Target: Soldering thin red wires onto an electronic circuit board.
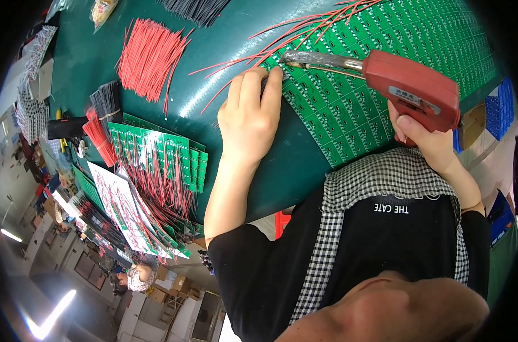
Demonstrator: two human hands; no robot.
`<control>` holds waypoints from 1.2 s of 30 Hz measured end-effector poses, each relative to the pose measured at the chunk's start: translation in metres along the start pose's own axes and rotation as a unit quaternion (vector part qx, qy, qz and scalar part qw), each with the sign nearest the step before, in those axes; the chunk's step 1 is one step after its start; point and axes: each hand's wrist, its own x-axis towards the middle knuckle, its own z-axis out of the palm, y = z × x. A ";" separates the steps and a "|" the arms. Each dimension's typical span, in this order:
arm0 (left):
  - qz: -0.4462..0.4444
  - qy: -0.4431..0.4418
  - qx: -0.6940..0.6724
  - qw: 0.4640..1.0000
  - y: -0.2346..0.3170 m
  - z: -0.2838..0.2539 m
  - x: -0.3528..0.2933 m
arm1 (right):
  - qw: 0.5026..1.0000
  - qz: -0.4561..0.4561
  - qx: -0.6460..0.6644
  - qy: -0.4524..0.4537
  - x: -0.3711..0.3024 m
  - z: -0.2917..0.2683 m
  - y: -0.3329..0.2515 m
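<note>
My right hand (415,131) is wrapped round the handle of a red soldering gun (410,82). Its long metal barrel points left, and the tip sits over the left corner of a large green circuit board panel (350,111). Close by that tip, my left hand (250,111) has its fingers closed at the panel's edge. Dark strands that look like black wires (264,85) show between its fingers; their ends are mostly hidden. Several red wires (304,25) lie across the panel's upper left edge, some sticking out over the table.
On the green table (213,51) lie a pile of cut red wires (150,60) and a pile of black wires (196,8). To the left are stacked green boards with wires attached (153,154) and bundled wires (99,137). A blue crate (498,111) stands at right.
</note>
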 end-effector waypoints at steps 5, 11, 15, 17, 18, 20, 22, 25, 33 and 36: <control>0.004 -0.005 0.009 1.000 0.000 -0.001 0.001 | 0.997 0.018 -0.069 -0.012 -0.002 -0.001 0.002; 0.009 -0.003 0.032 0.999 0.001 -0.001 0.001 | 0.993 -0.050 -0.102 -0.019 -0.003 0.003 0.003; 0.013 0.001 0.035 0.999 0.001 -0.001 0.001 | 0.992 -0.068 -0.094 -0.051 -0.002 -0.001 0.002; 0.016 -0.001 0.037 0.999 0.001 -0.001 0.001 | 0.995 -0.075 -0.048 -0.032 -0.005 -0.001 0.003; 0.017 -0.001 0.037 0.999 0.001 -0.001 0.001 | 0.995 -0.076 -0.048 -0.032 -0.005 -0.002 0.003; 0.012 -0.006 0.044 0.999 0.003 -0.002 0.002 | 0.996 -0.078 0.025 -0.041 -0.006 -0.004 0.001; 0.013 -0.005 0.038 0.999 0.004 -0.001 0.004 | 0.997 -0.069 0.014 -0.030 -0.008 -0.009 -0.001; 0.016 -0.002 0.039 0.999 0.003 -0.006 0.005 | 0.998 -0.069 0.002 -0.016 -0.010 -0.012 0.000; 0.035 0.018 0.011 0.999 0.007 0.003 0.016 | 0.999 -0.050 -0.004 0.011 -0.008 -0.011 -0.001; 0.029 0.008 0.019 0.999 0.006 0.006 0.016 | 0.999 -0.030 0.002 0.017 -0.007 -0.011 0.002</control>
